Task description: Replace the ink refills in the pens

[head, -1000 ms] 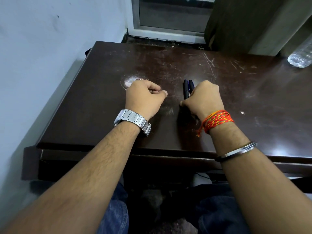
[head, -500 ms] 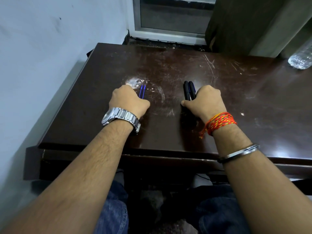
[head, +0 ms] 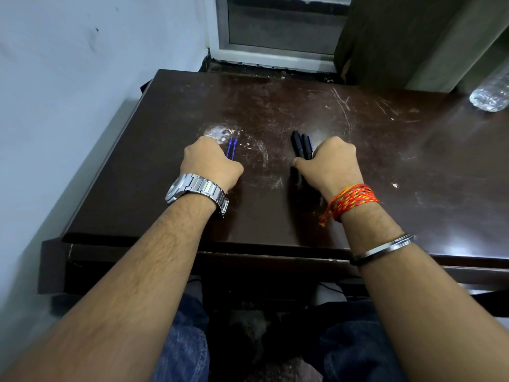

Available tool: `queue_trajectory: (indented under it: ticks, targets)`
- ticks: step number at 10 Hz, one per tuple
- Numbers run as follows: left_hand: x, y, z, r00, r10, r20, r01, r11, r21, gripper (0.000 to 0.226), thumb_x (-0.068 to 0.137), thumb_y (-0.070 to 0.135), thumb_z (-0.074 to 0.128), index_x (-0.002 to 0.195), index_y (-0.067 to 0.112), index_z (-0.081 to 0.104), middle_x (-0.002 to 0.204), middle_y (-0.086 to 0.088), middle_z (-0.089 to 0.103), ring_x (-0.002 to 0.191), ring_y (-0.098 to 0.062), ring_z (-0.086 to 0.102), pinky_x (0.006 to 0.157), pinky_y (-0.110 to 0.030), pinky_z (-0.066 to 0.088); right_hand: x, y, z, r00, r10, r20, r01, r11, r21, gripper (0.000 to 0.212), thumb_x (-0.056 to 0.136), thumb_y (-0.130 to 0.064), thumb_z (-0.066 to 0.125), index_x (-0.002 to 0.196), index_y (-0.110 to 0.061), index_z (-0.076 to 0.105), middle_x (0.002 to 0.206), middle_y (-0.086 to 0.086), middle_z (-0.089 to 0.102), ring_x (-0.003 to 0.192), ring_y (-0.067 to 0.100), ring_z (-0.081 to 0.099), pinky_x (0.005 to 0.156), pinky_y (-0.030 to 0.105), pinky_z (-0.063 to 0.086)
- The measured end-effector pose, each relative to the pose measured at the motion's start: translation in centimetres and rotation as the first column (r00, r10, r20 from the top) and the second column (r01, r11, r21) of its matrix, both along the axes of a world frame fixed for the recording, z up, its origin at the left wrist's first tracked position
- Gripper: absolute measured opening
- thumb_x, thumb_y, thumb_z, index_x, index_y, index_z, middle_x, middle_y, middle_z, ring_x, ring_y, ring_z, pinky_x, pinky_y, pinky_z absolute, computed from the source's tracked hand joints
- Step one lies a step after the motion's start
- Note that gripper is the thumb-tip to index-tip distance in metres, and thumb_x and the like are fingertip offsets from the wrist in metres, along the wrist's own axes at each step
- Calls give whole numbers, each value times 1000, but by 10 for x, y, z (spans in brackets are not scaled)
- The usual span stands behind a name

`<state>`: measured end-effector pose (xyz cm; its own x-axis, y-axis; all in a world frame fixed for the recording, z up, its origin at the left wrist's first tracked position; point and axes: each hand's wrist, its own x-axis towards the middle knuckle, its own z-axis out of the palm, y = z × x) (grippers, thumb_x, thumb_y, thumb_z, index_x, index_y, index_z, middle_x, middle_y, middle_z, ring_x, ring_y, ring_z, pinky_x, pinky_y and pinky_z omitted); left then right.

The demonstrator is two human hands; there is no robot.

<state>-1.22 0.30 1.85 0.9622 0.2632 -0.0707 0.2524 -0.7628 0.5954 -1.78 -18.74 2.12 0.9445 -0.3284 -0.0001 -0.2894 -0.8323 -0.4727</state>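
The left hand [head: 210, 161] is resting knuckles-up on the table [head: 385, 166], fingers curled over the near ends of two thin blue refills [head: 231, 148] that are lying side by side and pointing away. The right hand [head: 330, 164] is curling around two dark pens [head: 300, 144], also side by side, their far ends sticking out past the fingers. The refills and pens are lying well apart. One silver watch [head: 197, 190] is sitting on the left wrist; one orange thread band [head: 354, 199] and one metal bangle [head: 382, 248] are circling the right. One clear bottle [head: 493, 91] is lying at the table's far right edge.
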Motion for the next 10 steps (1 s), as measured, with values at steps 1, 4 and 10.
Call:
queue_trajectory:
  ticks: [1,4,10]
  targets:
    - [0,0,0,1000,-9,0,9,1000,11,17,69,21,73,77,6,69,68,-4,64,55,-12,55,40,-21,31,-1,4,0,1000,2,-5,-2,1000,-1,36,86,-32,69,98,2,65,93,18,63,84,33,62,66,29,44]
    - [0,-6,0,999,-46,-1,46,999,13,13,71,14,65,78,5,70,76,-10,68,70,-19,65,55,-26,51,-3,11,-1,1000,7,15,-7,1000,6,28,84,-30,72,82,-8,53,102,20,65,76,30,54,65,28,43]
    - [-1,-4,-1,996,22,81,-21,1000,-13,22,68,28,70,61,8,61,54,-1,58,49,-14,56,40,-20,30,-4,6,1,993,-6,122,5,1000,16,47,86,-43,68,68,-7,43,79,10,51,64,25,47,54,26,39]
